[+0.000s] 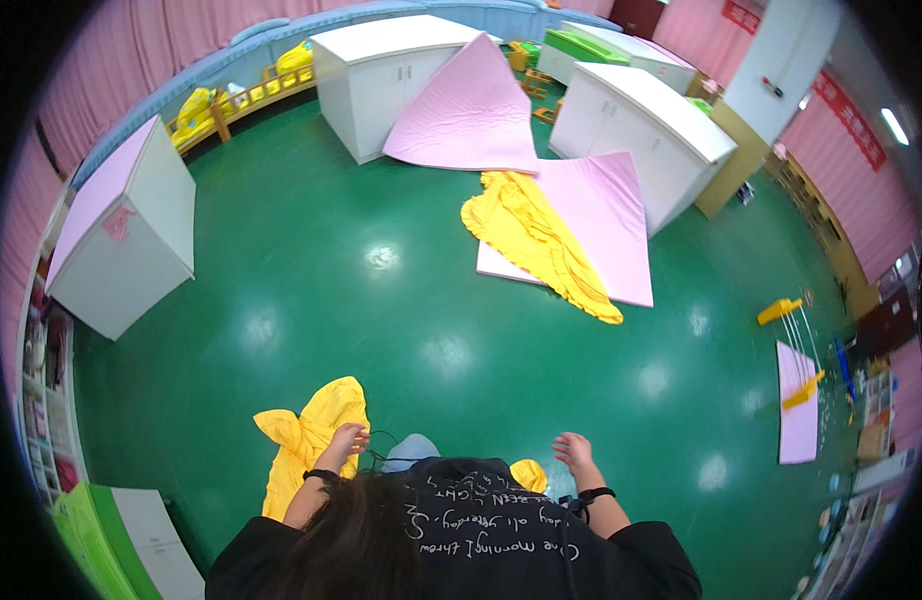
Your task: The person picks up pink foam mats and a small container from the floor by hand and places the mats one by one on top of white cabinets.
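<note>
My left hand (350, 439) is over a crumpled yellow cloth (327, 408), its fingers loosely bent and apart, with nothing plainly gripped. Whether the fingers brush the cloth is unclear. This cloth spreads beside my left forearm, and part of it is hidden by my arm. My right hand (573, 451) is held out above the green floor, fingers apart and nothing in it. A smaller patch of yellow fabric (528, 475) shows between my body and my right hand; whether it belongs to the same cloth is hidden.
Farther ahead, a ruffled yellow sheet (536, 240) lies across a pink mat (606, 215). Another pink mat (466, 115) leans against a white cabinet (356, 95). More cabinets (131, 235) stand around. At right, a yellow-and-white rack (793, 350) stands by a pink board (796, 435).
</note>
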